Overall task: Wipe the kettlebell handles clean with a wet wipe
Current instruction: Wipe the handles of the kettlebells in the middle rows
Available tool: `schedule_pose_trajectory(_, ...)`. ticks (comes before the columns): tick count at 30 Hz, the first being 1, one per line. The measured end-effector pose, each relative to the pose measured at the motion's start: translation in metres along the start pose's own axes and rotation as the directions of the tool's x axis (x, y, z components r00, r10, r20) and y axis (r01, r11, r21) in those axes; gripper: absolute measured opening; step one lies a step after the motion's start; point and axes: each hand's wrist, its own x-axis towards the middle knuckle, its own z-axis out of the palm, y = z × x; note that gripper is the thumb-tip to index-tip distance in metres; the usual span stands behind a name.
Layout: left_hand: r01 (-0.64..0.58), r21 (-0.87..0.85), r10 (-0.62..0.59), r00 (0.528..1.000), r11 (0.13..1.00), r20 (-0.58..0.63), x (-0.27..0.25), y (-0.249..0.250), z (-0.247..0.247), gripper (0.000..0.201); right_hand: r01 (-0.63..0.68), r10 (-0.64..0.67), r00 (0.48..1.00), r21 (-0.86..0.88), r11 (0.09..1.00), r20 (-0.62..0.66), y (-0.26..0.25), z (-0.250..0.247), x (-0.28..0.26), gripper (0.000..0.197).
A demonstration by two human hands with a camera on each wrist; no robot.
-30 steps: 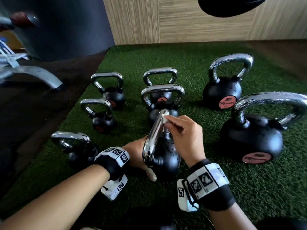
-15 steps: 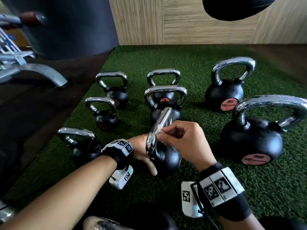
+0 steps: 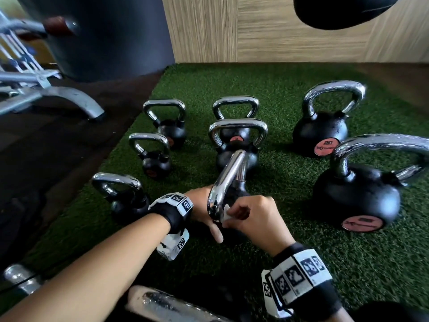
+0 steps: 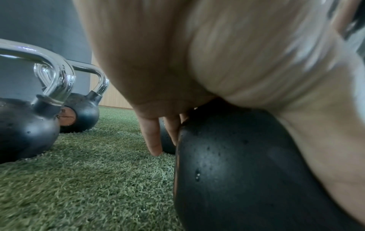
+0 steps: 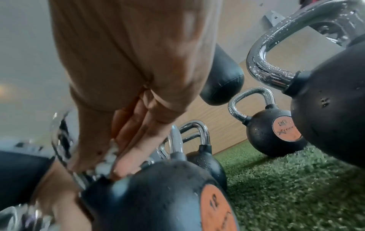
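With our right hand pinching the wet wipe against the foot of the chrome handle and our left hand laid open-fingered on the black kettlebell on the turf, we risk the wipe slipping off wet chrome.

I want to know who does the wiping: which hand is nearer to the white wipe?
Right. The right hand pinches the wipe against the handle; the left hand rests on the kettlebell, across the handle from it.
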Motion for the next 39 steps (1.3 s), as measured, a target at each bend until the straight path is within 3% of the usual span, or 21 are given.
schedule_pose_trajectory(3, -0.052, 0.002, 0.052, 0.999, 0.999, 0.011, -0.002, 0.007, -0.002, 0.11, 0.044, -0.044, 0.999, -0.044, 0.998, 0.009, 0.004, -0.001, 0.0, 0.022)
schedule_pose_trajectory(6, -0.135, 0.056, 0.132, 0.989, 0.989, 0.063, -0.009, 0.018, -0.007, 0.099, 0.163, -0.15, 0.981, -0.109, 0.981, 0.123, 0.005, -0.002, 0.009, 0.019)
schedule_pose_trajectory(9, -0.131, 0.086, 0.126, 0.99, 0.988, 0.062, -0.013, 0.021, -0.007, 0.091, 0.169, -0.136, 0.968, -0.147, 0.974, 0.211, 0.006, 0.002, 0.019, 0.018)
schedule_pose_trajectory(14, -0.125, -0.016, 0.125, 0.992, 0.992, 0.014, -0.015, 0.019, -0.005, 0.094, 0.145, -0.134, 0.937, -0.011, 0.989, 0.322, 0.005, -0.006, 0.028, 0.014)
schedule_pose_trajectory(18, -0.112, -0.117, 0.113, 0.994, 0.987, 0.008, -0.017, 0.021, -0.007, 0.097, 0.2, -0.192, 0.922, 0.011, 0.98, 0.336, 0.0, -0.003, 0.033, 0.024)
schedule_pose_trajectory(21, -0.163, -0.095, 0.165, 0.986, 0.982, 0.019, -0.019, 0.024, -0.008, 0.118, 0.189, -0.236, 0.903, 0.161, 0.969, 0.359, 0.004, -0.003, 0.036, 0.02)
schedule_pose_trajectory(23, -0.211, -0.095, 0.215, 0.976, 0.973, 0.032, -0.02, 0.025, -0.008, 0.116, 0.131, -0.234, 0.904, 0.289, 0.948, 0.357, 0.008, -0.004, 0.036, 0.015)
schedule_pose_trajectory(26, -0.32, -0.008, 0.319, 0.945, 0.948, 0.076, -0.017, 0.027, -0.01, 0.103, -0.02, -0.187, 0.919, 0.515, 0.857, 0.347, 0.014, -0.001, 0.033, 0.013)
schedule_pose_trajectory(28, -0.401, 0.046, 0.394, 0.913, 0.915, 0.106, -0.014, 0.029, -0.01, 0.108, -0.141, -0.106, 0.944, 0.673, 0.727, 0.312, 0.017, 0.006, 0.032, 0.018)
schedule_pose_trajectory(31, -0.442, -0.021, 0.442, 0.892, 0.897, 0.091, -0.01, 0.028, -0.011, 0.111, -0.282, 0.006, 0.945, 0.804, 0.524, 0.328, 0.023, 0.014, 0.031, 0.032)
schedule_pose_trajectory(35, -0.369, -0.039, 0.371, 0.923, 0.929, 0.107, -0.009, 0.023, -0.007, 0.115, -0.315, 0.001, 0.936, 0.833, 0.456, 0.353, 0.026, 0.017, 0.03, 0.02)
schedule_pose_trajectory(37, -0.241, -0.167, 0.258, 0.962, 0.956, 0.092, -0.01, 0.021, -0.006, 0.116, -0.294, -0.002, 0.949, 0.886, 0.36, 0.315, 0.025, 0.019, 0.033, 0.015)
schedule_pose_trajectory(39, -0.099, -0.163, 0.111, 0.991, 0.982, 0.07, -0.012, 0.023, -0.006, 0.108, -0.281, 0.015, 0.958, 0.923, 0.262, 0.287, 0.025, 0.019, 0.036, 0.014)
